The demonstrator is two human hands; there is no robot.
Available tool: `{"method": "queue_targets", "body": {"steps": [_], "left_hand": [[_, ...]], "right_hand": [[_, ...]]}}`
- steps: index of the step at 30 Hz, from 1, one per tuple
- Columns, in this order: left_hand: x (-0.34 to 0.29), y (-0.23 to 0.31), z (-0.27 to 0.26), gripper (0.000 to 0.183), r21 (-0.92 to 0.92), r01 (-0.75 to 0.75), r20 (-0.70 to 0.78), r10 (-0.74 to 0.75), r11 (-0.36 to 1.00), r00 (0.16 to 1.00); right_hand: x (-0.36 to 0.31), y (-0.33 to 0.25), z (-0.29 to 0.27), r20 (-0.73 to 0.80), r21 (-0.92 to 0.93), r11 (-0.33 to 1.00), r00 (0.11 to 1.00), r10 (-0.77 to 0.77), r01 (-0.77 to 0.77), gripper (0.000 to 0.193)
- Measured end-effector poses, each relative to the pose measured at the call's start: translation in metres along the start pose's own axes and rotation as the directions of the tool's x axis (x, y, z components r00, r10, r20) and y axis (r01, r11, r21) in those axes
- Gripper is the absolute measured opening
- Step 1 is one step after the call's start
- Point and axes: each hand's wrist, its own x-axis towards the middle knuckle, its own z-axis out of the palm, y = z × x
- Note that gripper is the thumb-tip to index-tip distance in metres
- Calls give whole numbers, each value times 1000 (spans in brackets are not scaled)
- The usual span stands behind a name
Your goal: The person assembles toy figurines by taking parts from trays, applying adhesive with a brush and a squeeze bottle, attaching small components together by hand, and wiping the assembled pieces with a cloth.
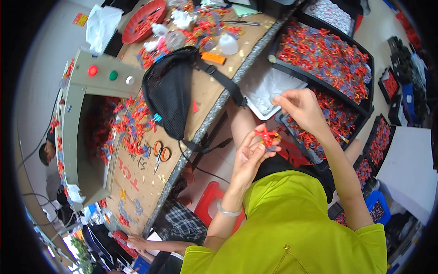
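Note:
In front of my lap, my left hand (250, 156) grips a small red and gold plastic figure (268, 135) between thumb and fingers. A bluish part shows at the figure's lower side. Higher and to the right, my right hand (302, 108) has its thumb and fingertips pinched together. What they hold, if anything, is too small to make out. Just beyond these fingertips is a white tray (261, 108) lined with a thin white bag. Beside my right wrist, a black crate (315, 157) holds many similar red and purple pieces.
A second black crate (370, 75) of red and purple pieces stands farther right. On the left bench are scissors (161, 154), a black mesh bag (169, 91), a red bowl (129, 34) and a beige machine (75, 137). Another person's hand (137, 242) reaches in at lower left.

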Motion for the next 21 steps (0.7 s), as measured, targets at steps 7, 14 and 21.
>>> {"method": "queue_targets", "body": {"steps": [7, 14, 21], "left_hand": [[-30, 9, -41, 62, -33, -252, -234, 238, 967, 943], [-47, 18, -43, 67, 102, -402, -323, 412, 910, 852], [-38, 13, -33, 63, -69, -370, -207, 350, 926, 914]], "right_hand": [[77, -24, 134, 66, -193, 834, 855, -515, 517, 20], [81, -41, 196, 5, -468, 765, 867, -499, 443, 14], [71, -22, 129, 132, 198, 974, 982, -137, 109, 16]]}}
